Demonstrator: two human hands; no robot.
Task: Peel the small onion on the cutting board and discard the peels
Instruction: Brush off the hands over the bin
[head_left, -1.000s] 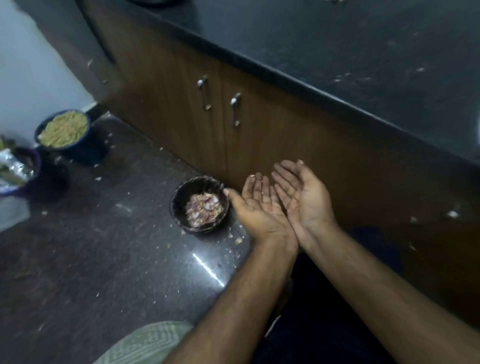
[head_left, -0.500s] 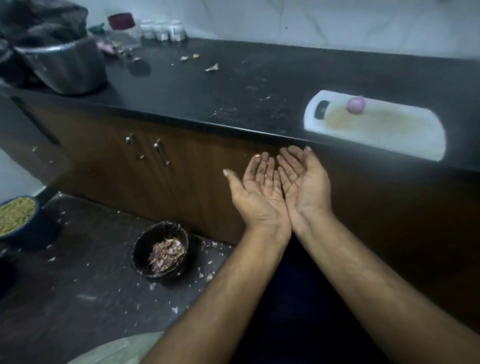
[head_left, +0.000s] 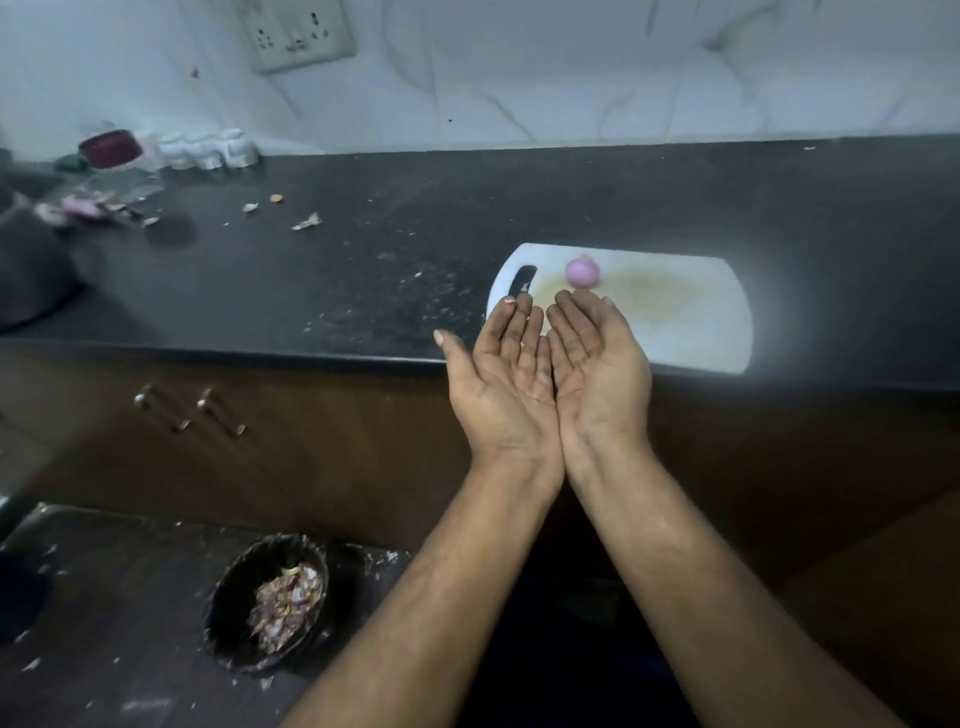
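Now my left hand (head_left: 501, 387) and right hand (head_left: 597, 374) are cupped together, empty, palms up, near the cutting board (head_left: 691, 322); the onion (head_left: 583, 272) sits at its far-left end. Next I'd pick it up.

left hand (head_left: 501, 384), right hand (head_left: 597, 374), cupped, palms up, empty

Matt black stone counter (head_left: 363, 249), white plastic cutting board (head_left: 691, 322) — stained, brown wood-grain cabinet doors (head_left: 311, 441), metal handles (head_left: 221, 413)
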